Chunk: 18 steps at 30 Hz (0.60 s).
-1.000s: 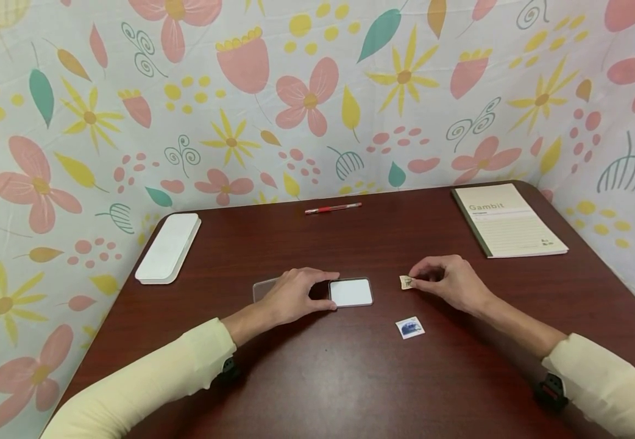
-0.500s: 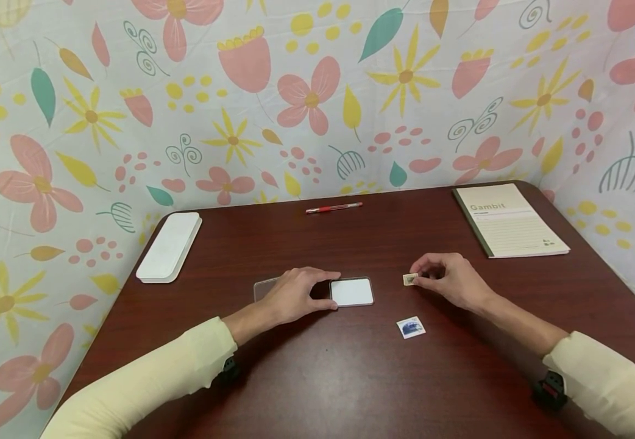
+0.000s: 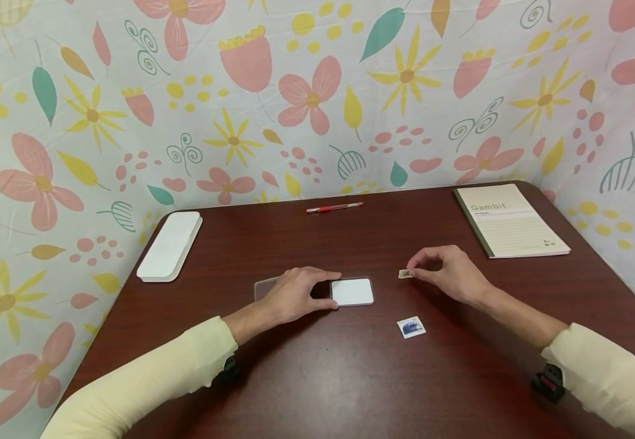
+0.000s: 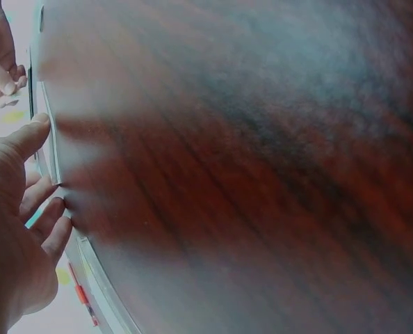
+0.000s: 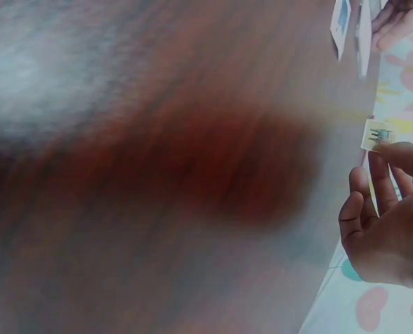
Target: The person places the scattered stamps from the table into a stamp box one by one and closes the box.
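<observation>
Thumb and fingertip of my right hand (image 3: 451, 277) pinch a small cream postage stamp (image 3: 403, 274) by its edge, above the table; its dark printed picture shows in the right wrist view. My left hand (image 3: 292, 296) holds a shallow clear case (image 3: 372, 291) with a white sheet in it (image 3: 351, 292) by its left end, thumb at the near edge and forefinger at the far edge. A clear lid-like piece (image 3: 264, 289) lies partly hidden under or behind that hand. A second stamp, blue and white (image 3: 411, 327), lies flat nearer the front.
A brown table (image 3: 317, 384) bears everything. At the back left sits a long white box (image 3: 169, 246). A red pen (image 3: 334, 208) lies along the far edge, and a cream notebook (image 3: 509, 222) at the back right. Flowered cloth (image 3: 317, 97) hangs behind.
My right hand has risen slightly with the cream stamp, which first shifted a little right, then back left, and has changed its tilt. The left hand and the case stay put.
</observation>
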Each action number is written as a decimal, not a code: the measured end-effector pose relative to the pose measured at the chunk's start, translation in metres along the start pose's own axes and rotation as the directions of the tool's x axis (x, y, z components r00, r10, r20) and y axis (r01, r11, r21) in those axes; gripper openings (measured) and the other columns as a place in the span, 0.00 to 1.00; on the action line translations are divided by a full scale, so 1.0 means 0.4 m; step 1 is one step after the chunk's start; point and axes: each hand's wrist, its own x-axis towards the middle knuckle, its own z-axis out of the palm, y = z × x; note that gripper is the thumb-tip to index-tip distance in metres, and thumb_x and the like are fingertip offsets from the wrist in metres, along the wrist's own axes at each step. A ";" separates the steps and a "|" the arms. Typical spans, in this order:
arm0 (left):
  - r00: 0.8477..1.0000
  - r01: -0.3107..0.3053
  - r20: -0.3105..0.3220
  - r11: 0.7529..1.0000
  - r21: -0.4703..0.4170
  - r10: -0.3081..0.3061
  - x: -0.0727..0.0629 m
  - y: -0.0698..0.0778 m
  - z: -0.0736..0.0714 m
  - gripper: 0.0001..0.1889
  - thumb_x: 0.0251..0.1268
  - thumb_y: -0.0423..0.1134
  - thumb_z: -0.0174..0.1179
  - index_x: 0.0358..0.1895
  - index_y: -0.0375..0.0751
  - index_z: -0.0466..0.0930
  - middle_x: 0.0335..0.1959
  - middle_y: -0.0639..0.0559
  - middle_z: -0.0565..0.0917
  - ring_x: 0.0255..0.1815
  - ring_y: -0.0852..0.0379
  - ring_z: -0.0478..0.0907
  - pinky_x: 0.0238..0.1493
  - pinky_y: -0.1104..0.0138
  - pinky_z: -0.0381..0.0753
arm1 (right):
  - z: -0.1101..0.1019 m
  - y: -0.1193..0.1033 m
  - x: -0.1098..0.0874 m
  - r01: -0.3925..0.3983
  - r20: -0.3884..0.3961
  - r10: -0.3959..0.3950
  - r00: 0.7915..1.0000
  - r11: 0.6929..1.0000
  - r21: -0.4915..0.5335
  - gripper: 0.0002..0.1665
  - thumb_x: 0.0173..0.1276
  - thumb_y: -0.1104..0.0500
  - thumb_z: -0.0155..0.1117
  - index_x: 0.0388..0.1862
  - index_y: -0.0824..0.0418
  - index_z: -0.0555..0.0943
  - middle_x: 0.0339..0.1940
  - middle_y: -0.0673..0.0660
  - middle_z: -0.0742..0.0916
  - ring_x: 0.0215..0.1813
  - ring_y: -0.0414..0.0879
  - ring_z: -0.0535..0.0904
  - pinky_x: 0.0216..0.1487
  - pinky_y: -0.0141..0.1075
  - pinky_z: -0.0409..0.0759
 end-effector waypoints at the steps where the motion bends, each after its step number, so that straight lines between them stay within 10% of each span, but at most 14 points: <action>1: 1.000 -0.001 -0.002 1.000 -0.001 0.001 0.000 0.000 0.000 0.33 0.64 0.55 0.77 0.71 0.50 0.82 0.64 0.52 0.86 0.63 0.55 0.83 0.61 0.58 0.81 | -0.001 -0.004 0.002 0.002 0.004 -0.002 1.000 1.000 -0.001 0.06 0.70 0.66 0.76 0.40 0.54 0.91 0.35 0.49 0.90 0.40 0.49 0.81 0.43 0.32 0.78; 18: 1.000 -0.006 -0.011 1.000 0.009 0.006 0.003 -0.003 0.002 0.32 0.64 0.55 0.77 0.70 0.50 0.83 0.63 0.53 0.87 0.62 0.57 0.84 0.59 0.60 0.82 | 0.036 -0.074 0.042 0.020 0.082 -0.026 0.996 0.997 0.072 0.05 0.70 0.64 0.76 0.41 0.54 0.93 0.36 0.50 0.92 0.38 0.49 0.80 0.39 0.34 0.79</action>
